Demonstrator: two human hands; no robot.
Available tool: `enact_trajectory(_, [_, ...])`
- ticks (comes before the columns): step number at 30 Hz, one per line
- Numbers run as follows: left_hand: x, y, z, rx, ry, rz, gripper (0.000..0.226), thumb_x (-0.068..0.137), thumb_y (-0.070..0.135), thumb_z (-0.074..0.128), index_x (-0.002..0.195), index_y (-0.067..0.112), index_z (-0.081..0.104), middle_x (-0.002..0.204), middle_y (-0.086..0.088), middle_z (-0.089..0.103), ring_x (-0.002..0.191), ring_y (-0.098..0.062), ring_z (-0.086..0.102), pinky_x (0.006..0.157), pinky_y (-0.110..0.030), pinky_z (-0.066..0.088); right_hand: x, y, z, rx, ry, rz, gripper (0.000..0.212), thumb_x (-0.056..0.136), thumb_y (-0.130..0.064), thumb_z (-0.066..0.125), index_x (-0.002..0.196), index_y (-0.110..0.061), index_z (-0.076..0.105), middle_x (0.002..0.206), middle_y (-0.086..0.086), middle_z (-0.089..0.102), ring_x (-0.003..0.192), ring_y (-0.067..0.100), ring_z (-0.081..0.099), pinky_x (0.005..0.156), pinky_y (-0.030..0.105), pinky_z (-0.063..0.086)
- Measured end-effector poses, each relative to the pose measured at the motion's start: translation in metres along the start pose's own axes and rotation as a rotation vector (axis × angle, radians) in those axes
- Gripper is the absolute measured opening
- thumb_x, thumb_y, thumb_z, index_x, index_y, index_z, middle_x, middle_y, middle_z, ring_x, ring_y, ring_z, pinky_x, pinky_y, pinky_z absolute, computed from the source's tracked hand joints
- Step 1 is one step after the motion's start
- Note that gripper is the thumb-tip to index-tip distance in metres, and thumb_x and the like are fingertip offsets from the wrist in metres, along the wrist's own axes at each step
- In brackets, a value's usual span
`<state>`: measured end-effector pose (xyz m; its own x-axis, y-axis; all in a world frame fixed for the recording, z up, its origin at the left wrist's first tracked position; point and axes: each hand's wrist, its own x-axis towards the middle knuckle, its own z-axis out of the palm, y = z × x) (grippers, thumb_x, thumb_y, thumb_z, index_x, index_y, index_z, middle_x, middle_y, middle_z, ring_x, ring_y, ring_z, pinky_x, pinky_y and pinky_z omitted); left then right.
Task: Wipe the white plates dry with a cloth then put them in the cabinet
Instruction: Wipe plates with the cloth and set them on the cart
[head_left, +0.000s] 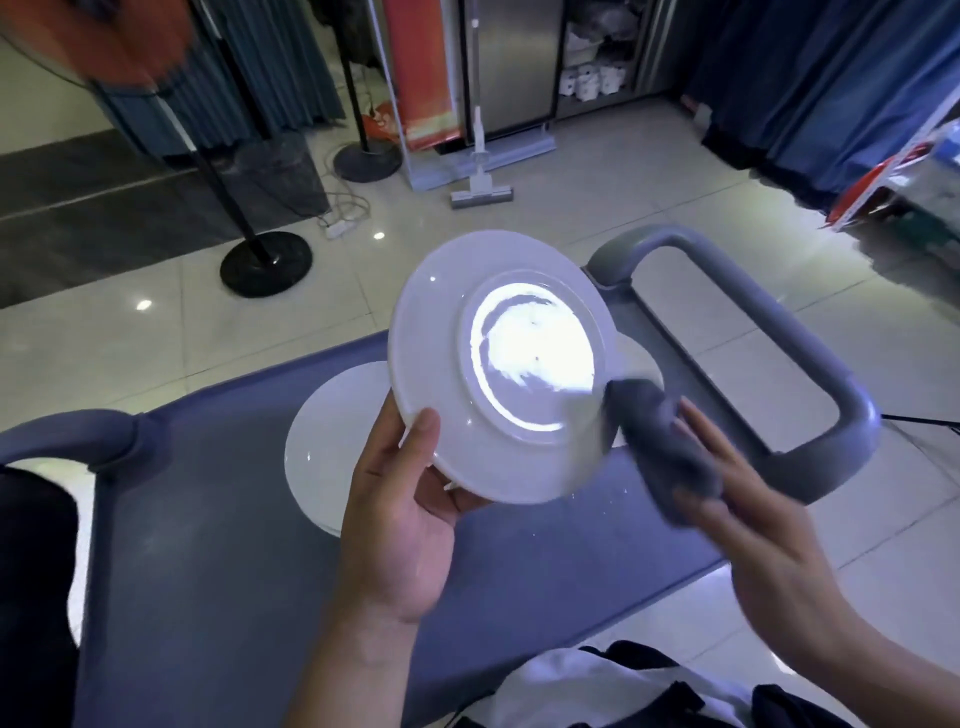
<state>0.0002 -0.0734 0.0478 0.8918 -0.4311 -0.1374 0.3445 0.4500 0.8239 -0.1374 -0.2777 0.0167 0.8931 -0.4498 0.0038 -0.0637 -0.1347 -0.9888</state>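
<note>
My left hand (400, 519) grips a white plate (447, 322) by its lower rim, thumb on top, holding it tilted with its underside toward me above the cart. My right hand (753, 525) holds a grey cloth (660, 441) against the plate's lower right edge; the hand and cloth are blurred. Wet streaks shine on the plate's base ring. Another white plate (332, 441) lies flat on the cart underneath, partly hidden by the held plate. A further white rim (641, 358) peeks out behind the cloth.
The grey-blue cart top (218, 545) has a looped handle (810, 353) on the right and another (67, 431) on the left. Beyond on the tiled floor stand a black round stand base (266, 264), a mop (480, 192), a bin and blue curtains.
</note>
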Motion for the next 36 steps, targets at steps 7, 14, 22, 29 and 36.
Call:
enact_trajectory(7, [-0.003, 0.000, -0.003, 0.045, 0.023, 0.027, 0.037, 0.093, 0.025, 0.052, 0.119, 0.042, 0.073, 0.123, 0.006, 0.072, 0.109, -0.015, 0.069, 0.070, -0.035, 0.060, 0.048, -0.047, 0.030, 0.319, 0.278, 0.239, 0.017, 0.099, -0.018, 0.058, 0.097, -0.018, 0.075, 0.095, -0.005, 0.077, 0.100, 0.017, 0.072, 0.085, 0.039, 0.056])
enact_trajectory(14, [-0.008, -0.005, 0.006, 0.059, -0.002, 0.008, 0.037, 0.094, 0.022, 0.054, 0.126, 0.032, 0.071, 0.127, -0.006, 0.071, 0.107, -0.024, 0.070, 0.072, -0.039, 0.060, 0.070, -0.066, 0.086, -0.383, -0.006, -0.280, 0.049, 0.085, -0.039, 0.052, 0.132, -0.036, 0.065, 0.152, -0.017, 0.041, 0.150, 0.010, 0.025, 0.122, 0.046, 0.019])
enact_trajectory(22, [-0.014, 0.003, -0.012, 0.033, 0.078, 0.049, 0.033, 0.098, 0.021, 0.054, 0.124, 0.031, 0.072, 0.124, -0.005, 0.073, 0.104, -0.022, 0.071, 0.069, -0.040, 0.060, 0.032, -0.025, 0.071, -0.396, -0.363, -0.446, 0.049, 0.096, -0.033, 0.052, 0.145, -0.034, 0.048, 0.161, -0.015, 0.032, 0.155, 0.011, 0.012, 0.123, 0.050, 0.003])
enact_trajectory(29, [-0.014, 0.002, -0.019, 0.043, 0.055, 0.059, 0.037, 0.094, 0.023, 0.051, 0.122, 0.036, 0.072, 0.121, 0.005, 0.072, 0.106, -0.015, 0.068, 0.072, -0.038, 0.059, 0.024, 0.011, 0.017, -0.089, -0.278, -0.158, 0.039, 0.094, -0.032, 0.063, 0.133, -0.027, 0.065, 0.151, -0.010, 0.050, 0.148, 0.014, 0.034, 0.122, 0.046, 0.026])
enact_trajectory(36, [-0.013, 0.002, -0.016, 0.039, 0.058, 0.011, 0.035, 0.093, 0.025, 0.053, 0.121, 0.034, 0.073, 0.121, 0.001, 0.071, 0.108, -0.017, 0.067, 0.073, -0.037, 0.059, 0.066, -0.017, -0.007, 0.391, 0.163, 0.296, 0.017, 0.099, -0.027, 0.056, 0.102, -0.021, 0.072, 0.103, 0.003, 0.074, 0.099, 0.023, 0.066, 0.085, 0.047, 0.050])
